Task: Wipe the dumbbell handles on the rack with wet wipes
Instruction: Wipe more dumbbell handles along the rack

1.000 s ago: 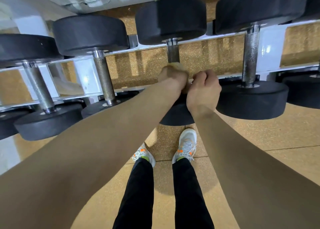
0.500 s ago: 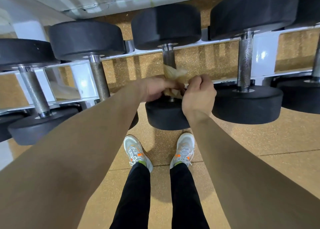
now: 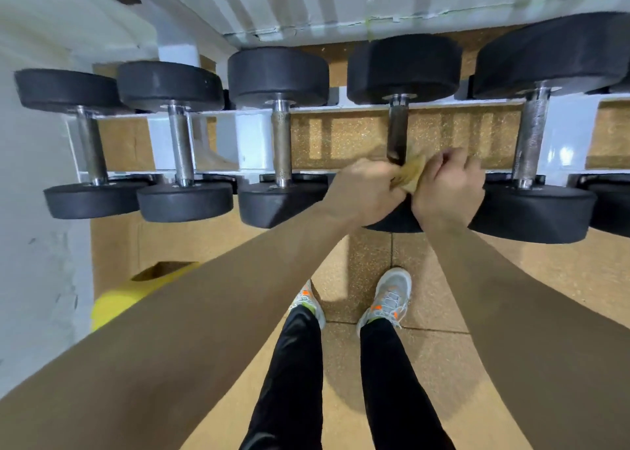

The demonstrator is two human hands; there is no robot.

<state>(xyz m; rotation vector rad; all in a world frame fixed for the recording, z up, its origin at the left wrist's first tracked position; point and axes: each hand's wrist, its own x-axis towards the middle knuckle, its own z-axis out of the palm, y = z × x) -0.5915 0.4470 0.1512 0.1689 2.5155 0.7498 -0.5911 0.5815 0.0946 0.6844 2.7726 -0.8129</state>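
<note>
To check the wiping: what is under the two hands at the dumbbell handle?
Left hand and right hand grip a crumpled wipe at the lower end of the handle. They cover that end and its joint with the near weight; whether the wipe wraps the handle cannot be seen.

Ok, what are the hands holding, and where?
The wet wipe: left hand pinches its left side, right hand its right side, at the dumbbell handle.

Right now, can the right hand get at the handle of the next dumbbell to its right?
Probably yes: that handle stands bare just beside the right hand, nothing between them, though both it and the left hand grip the wipe.
</note>
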